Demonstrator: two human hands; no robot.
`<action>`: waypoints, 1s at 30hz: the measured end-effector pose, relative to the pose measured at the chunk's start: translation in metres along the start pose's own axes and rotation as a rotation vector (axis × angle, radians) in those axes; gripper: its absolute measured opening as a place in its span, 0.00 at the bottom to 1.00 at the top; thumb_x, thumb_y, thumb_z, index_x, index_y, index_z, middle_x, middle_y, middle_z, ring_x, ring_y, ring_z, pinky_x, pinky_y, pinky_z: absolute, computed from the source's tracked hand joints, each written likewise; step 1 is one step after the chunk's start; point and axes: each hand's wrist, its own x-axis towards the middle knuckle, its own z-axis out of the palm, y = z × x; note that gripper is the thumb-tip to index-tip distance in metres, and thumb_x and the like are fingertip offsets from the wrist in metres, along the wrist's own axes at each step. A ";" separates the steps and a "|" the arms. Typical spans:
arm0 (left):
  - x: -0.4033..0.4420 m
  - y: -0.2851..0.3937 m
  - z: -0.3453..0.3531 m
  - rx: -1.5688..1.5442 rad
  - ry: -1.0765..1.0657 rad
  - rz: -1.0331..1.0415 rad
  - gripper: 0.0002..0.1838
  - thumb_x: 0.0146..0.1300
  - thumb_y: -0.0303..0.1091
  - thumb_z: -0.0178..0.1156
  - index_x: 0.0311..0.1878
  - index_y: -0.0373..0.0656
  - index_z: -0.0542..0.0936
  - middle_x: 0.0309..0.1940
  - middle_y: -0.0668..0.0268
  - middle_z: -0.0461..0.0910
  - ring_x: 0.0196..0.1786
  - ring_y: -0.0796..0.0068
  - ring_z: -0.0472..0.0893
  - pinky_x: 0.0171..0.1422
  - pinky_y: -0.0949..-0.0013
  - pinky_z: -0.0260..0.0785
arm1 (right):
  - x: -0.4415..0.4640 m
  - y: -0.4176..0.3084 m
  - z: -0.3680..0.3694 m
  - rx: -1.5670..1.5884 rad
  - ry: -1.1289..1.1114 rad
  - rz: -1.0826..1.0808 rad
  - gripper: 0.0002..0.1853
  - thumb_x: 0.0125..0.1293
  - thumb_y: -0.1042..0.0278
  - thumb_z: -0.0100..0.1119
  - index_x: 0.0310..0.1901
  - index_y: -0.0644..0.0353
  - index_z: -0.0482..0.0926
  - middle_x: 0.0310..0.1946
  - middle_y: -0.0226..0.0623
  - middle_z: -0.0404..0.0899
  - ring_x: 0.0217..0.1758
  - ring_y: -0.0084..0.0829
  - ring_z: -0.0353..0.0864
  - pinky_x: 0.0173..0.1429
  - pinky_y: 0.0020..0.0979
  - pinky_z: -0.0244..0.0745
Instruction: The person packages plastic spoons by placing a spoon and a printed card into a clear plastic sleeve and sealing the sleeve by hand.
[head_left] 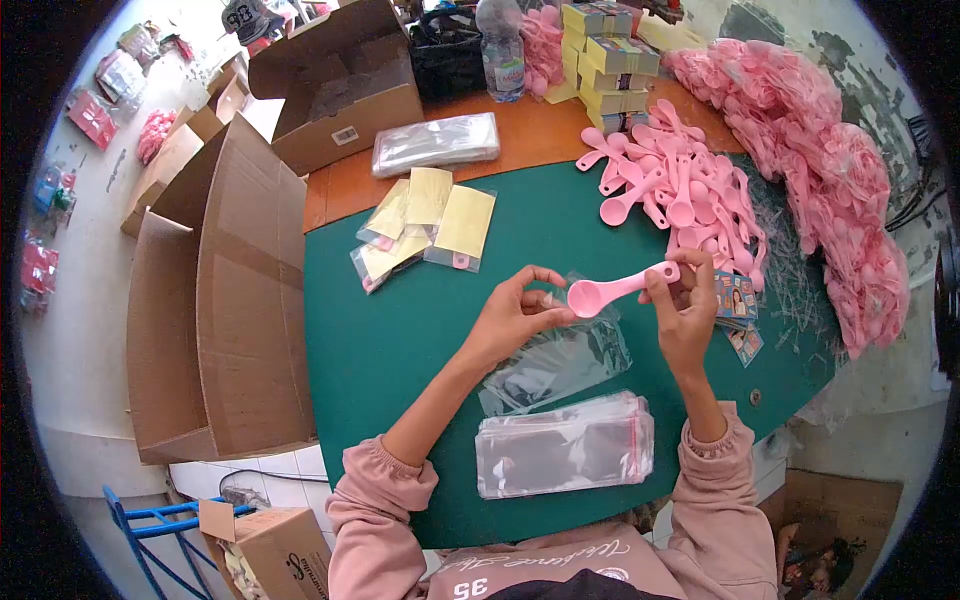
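Observation:
My right hand [685, 310] pinches a pink plastic measuring spoon [625, 288] by the holed end of its handle, above the green table. The spoon's bowl points left, close to my left hand [512, 318]. My left fingers are curled around a crumpled bit of clear plastic bag [575, 283], partly hidden behind the spoon. Below them lie loose clear bags [555, 370], and nearer to me a neat stack of clear bags [562, 447]. Small printed cards [738, 300] lie just beyond my right hand.
Pink spoons [690, 190] are heaped at the back right, beside long bundles of bagged spoons [800, 150]. Filled bags with yellow cards [425, 225] lie at the left. A pack of bags [437, 143], card stacks [608, 70] and a bottle [502, 55] stand behind. Cardboard boxes [250, 300] flank the left edge.

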 end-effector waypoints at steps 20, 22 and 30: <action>0.011 0.014 0.017 0.025 -0.135 0.081 0.19 0.59 0.31 0.57 0.54 0.36 0.70 0.37 0.64 0.80 0.38 0.83 0.76 0.45 0.76 0.68 | -0.003 0.001 0.013 0.047 -0.213 0.105 0.20 0.58 0.79 0.55 0.51 0.60 0.60 0.29 0.32 0.75 0.29 0.17 0.73 0.32 0.18 0.68; 0.013 0.016 0.019 -0.006 -0.126 0.142 0.19 0.61 0.33 0.56 0.54 0.36 0.70 0.37 0.65 0.80 0.38 0.83 0.76 0.45 0.77 0.68 | -0.001 0.005 0.013 0.087 -0.227 0.106 0.20 0.59 0.79 0.54 0.51 0.60 0.59 0.29 0.33 0.75 0.30 0.17 0.73 0.33 0.18 0.69; 0.018 0.016 0.008 0.143 -0.219 -0.012 0.19 0.68 0.41 0.44 0.43 0.33 0.76 0.36 0.63 0.80 0.36 0.80 0.77 0.42 0.76 0.69 | 0.000 -0.003 0.008 -0.098 -0.227 -0.033 0.17 0.67 0.54 0.45 0.44 0.63 0.68 0.33 0.34 0.76 0.35 0.23 0.73 0.40 0.26 0.70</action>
